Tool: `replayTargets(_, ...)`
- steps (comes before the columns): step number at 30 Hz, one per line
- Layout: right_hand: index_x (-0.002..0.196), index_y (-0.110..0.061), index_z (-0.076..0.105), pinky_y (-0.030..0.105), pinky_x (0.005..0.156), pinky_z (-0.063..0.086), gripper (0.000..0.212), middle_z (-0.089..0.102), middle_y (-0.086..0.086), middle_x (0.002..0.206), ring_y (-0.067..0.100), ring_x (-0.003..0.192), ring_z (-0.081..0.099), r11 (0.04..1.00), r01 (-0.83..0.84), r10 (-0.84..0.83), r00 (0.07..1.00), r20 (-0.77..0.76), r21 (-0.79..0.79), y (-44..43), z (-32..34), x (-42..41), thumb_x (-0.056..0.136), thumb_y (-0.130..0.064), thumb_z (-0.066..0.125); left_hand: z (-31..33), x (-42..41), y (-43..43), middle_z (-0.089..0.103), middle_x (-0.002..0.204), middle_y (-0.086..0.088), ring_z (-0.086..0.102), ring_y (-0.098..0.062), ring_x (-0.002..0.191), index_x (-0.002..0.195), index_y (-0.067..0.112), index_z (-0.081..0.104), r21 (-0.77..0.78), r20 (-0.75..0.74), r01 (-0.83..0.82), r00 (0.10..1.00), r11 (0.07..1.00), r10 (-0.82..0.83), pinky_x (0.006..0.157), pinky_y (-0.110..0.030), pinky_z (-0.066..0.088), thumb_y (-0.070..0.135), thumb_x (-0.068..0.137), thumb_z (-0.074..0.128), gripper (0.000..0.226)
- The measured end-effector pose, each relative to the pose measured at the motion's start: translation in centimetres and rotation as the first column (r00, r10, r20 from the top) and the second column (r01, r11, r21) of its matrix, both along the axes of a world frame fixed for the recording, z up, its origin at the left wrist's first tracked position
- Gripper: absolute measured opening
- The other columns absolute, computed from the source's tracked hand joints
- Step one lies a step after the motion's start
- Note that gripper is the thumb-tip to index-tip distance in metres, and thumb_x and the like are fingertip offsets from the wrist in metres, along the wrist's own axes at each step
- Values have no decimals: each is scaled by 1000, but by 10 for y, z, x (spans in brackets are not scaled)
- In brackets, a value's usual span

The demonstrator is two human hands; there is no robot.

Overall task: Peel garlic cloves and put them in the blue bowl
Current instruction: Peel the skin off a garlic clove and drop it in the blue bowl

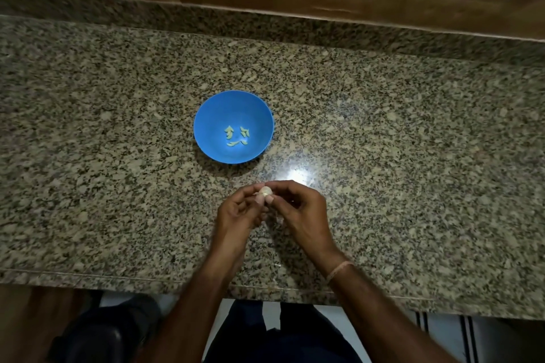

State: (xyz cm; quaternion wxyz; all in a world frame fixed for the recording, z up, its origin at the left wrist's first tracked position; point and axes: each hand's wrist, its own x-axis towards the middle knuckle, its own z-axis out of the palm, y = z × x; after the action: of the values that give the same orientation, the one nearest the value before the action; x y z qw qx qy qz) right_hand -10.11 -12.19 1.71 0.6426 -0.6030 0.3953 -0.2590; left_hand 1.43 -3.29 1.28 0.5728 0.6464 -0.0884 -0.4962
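Spreading across most of the view, the speckled brown-and-grey granite worktop [413, 127] carries everything. On it, at about eleven o'clock from the hands, sits the round blue plastic bowl [211, 115], upright and apart from both hands. Nearer the front edge, the person's left hand [236, 212] and right hand [300, 209] meet over the stone, and the right wrist wears a thin pale band [339, 270]. Both grips are pinched on one small whitish garlic clove [265, 191], held between fingertips and thumbs at five o'clock from the bowl. Whether its skin is partly off is too blurred to tell. Smallest of all, a few pale yellow-green peeled cloves [237, 136] lie in the bottom of the bowl; the exact count is unsure.

By my judgement the task is midway. Several cloves are peeled and in the bowl, while the one in hand has yet to go in. No other unpeeled garlic shows on the worktop, so how many remain cannot be said.
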Motion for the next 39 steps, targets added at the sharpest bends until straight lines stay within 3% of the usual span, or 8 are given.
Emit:
replayTargets(4,108,-14,80,31,82,61,19,77,-3,100,16,95,74,993,-7,5,1000,-18,-121,-3,14,-11,90,-9,80,9,-11,-5,75,120,-10,70,-27,113,123,13,69,-64,-68,-32,997,997,28,90,-36,57,15,103,60,22)
replayTargets(15,108,-14,81,21,76,57,16,79,-9,99,7,89,75,957,-82,62,995,-78,-279,-16,19,-37,94,-8,75,25,-33,-10,77,106,-11,73,-27,101,114,6,67,-123,142,-26,989,992,44,81,-27,58,3,100,63,16)
replayTargets(19,117,-17,78,31,76,61,20,78,-5,103,7,90,74,885,-169,120,983,-139,-433,-17,15,-43,97,-13,72,25,-37,-7,78,104,-7,74,-26,102,111,11,72,-99,251,0,968,995,25,87,-34,59,2,98,65,18)
replayTargets(22,119,-16,76,34,79,61,22,78,-2,106,7,92,73,843,-216,138,972,-190,-492,-18,12,-44,98,-12,71,28,-40,-8,79,103,-3,75,-19,103,108,13,74,-77,312,8,950,997,16,88,-30,60,0,97,66,19)
replayTargets(29,112,-15,76,21,70,57,14,76,-9,97,2,82,70,872,-198,108,970,-220,-448,-10,8,-43,101,-18,68,26,-46,-10,80,93,0,77,-15,93,101,13,74,1,376,-5,927,1000,4,80,-27,61,-3,94,68,18)
replayTargets(34,105,-15,75,27,64,55,9,73,-9,84,5,72,67,885,-204,100,962,-255,-420,-8,-2,-43,101,-17,67,18,-51,-6,80,90,2,77,-13,87,100,14,73,58,351,-35,936,998,13,74,-25,61,-2,94,69,17)
replayTargets(36,106,-17,76,34,66,58,10,75,-9,86,8,76,70,923,-205,135,965,-224,-326,-11,-7,-47,101,-19,67,15,-50,-5,80,89,-1,77,-14,82,102,13,72,73,308,-40,951,997,16,71,-28,61,-1,95,68,16)
replayTargets(39,104,-16,76,39,70,62,9,77,-2,91,18,82,75,990,-131,123,983,-134,-59,-13,-11,-50,101,-21,69,13,-46,-7,79,84,-5,72,-12,72,101,11,73,69,263,6,965,998,-24,67,-28,58,1,96,67,13)
